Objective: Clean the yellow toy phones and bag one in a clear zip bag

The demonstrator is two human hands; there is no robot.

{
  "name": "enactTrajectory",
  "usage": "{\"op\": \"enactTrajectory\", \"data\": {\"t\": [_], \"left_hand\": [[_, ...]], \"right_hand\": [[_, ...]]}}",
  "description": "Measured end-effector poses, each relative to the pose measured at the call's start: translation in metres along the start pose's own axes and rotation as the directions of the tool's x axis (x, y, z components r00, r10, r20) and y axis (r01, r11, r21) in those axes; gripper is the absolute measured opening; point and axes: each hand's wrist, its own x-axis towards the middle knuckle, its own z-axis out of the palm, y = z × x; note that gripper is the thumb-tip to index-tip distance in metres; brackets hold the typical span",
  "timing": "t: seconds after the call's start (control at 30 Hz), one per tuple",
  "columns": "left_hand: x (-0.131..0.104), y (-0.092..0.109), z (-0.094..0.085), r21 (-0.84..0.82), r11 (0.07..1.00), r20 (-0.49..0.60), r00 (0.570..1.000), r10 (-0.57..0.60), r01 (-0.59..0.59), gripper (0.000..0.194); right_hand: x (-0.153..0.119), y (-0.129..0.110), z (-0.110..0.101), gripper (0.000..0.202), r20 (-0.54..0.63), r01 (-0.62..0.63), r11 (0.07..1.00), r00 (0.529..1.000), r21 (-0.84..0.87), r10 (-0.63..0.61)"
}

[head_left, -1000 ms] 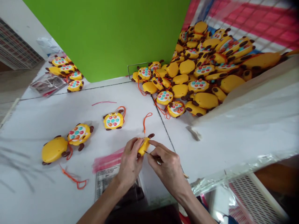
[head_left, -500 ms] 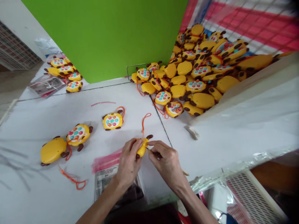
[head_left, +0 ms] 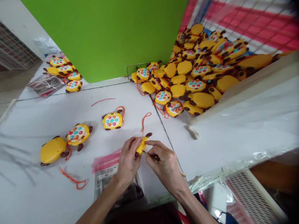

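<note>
My left hand is closed around a small yellow toy with dark brown ears, held on its side above the table. My right hand pinches a thin dark tool, its tip at the toy's edge, and the index finger touches the toy. An orange cord loop extends from the toy's top. Under my left forearm lies a plastic bag with a pink edge. Left of my hands, a yellow toy with coloured buttons lies face up.
Two more toys and a loose orange cord are on the table at the left. A green panel stands behind. Many yellow toys are heaped at the back right. A white basket sits below the table edge.
The held toy has shifted slightly up and left. My right hand has moved a little left with the tool, whose tip is now lower on the toy's edge.
</note>
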Motion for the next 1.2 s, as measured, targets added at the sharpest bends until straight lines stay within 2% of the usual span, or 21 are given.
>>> {"op": "enactTrajectory", "data": {"t": [0.4,0.53,0.6,0.67,0.77,0.83,0.9,0.97,1.03,1.1,1.2], "left_hand": [[-0.001,-0.003,-0.006,0.07,0.997,-0.024,0.999,0.04,-0.038,0.052],[-0.007,-0.002,-0.009,0.067,0.997,-0.01,0.999,0.036,-0.035,0.042],[-0.008,-0.001,-0.013,0.07,0.997,-0.027,0.999,0.042,-0.04,0.041],[-0.005,0.001,-0.019,0.083,0.995,-0.048,0.997,0.059,-0.055,0.039],[0.0,0.003,-0.028,0.098,0.993,-0.059,0.996,0.069,-0.063,0.037],[0.001,0.003,-0.032,0.101,0.993,-0.062,0.996,0.065,-0.058,0.037],[0.001,0.003,-0.036,0.105,0.993,-0.068,0.995,0.068,-0.06,0.037],[0.0,0.002,-0.037,0.11,0.992,-0.063,0.995,0.075,-0.068,0.038],[-0.002,0.002,-0.038,0.12,0.99,-0.061,0.995,0.084,-0.077,0.038],[-0.004,0.0,-0.036,0.132,0.988,-0.066,0.994,0.089,-0.08,0.038],[-0.006,-0.003,-0.032,0.142,0.988,-0.064,0.996,0.07,-0.06,0.039]], "right_hand": [[0.003,-0.003,0.008,0.018,-0.017,0.01,0.999,1.0,-0.046,-0.01],[0.005,0.015,0.004,0.016,-0.075,-0.044,0.996,0.996,-0.072,0.038],[0.001,0.035,-0.003,0.013,-0.123,-0.067,0.992,0.991,-0.111,0.053],[-0.006,0.061,-0.014,0.014,-0.144,-0.105,0.967,0.987,-0.232,0.073],[-0.013,0.095,-0.035,0.019,-0.104,-0.13,0.894,0.99,-0.43,0.094],[-0.014,0.111,-0.051,0.023,-0.107,-0.097,0.858,0.993,-0.505,0.05],[-0.01,0.121,-0.068,0.028,-0.2,-0.128,0.792,0.98,-0.597,0.007],[-0.003,0.13,-0.086,0.031,-0.29,-0.227,0.691,0.957,-0.686,0.026],[0.006,0.141,-0.101,0.031,-0.278,-0.281,0.615,0.955,-0.737,0.104],[0.014,0.149,-0.11,0.031,-0.219,-0.274,0.613,0.962,-0.741,0.164],[0.022,0.137,-0.109,0.029,-0.25,-0.325,0.723,0.944,-0.61,0.214]]}}
